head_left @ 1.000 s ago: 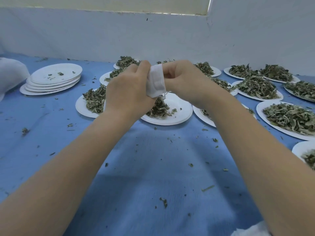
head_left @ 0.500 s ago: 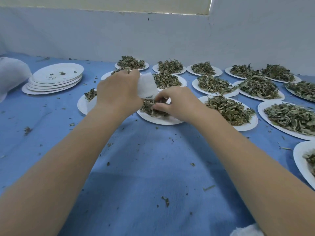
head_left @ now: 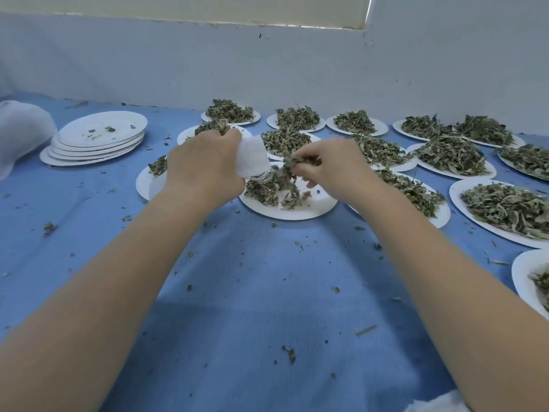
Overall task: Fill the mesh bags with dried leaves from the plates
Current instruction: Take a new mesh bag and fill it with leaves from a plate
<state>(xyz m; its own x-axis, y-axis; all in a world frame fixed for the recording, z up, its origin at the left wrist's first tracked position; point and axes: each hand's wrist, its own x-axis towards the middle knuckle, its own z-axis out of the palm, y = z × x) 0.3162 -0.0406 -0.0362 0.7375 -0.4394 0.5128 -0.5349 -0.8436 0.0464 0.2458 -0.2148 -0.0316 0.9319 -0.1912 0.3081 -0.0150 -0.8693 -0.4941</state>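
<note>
My left hand grips a small white mesh bag, its mouth turned to the right. My right hand pinches a clump of dried leaves right beside the bag's mouth, lifted just above a white plate in the middle. That plate holds a thin remnant of green-grey leaves, and some strands trail down from the clump to the pile.
Several white plates heaped with dried leaves fill the right and back of the blue cloth. A stack of emptied plates sits at the left, with white fabric beyond it. Leaf crumbs are scattered over the cloth.
Both hands dropped from chest height to the middle plate. My right hand let go of the bag, dug into the leaves, and has now lifted a clump up to the bag's mouth.
</note>
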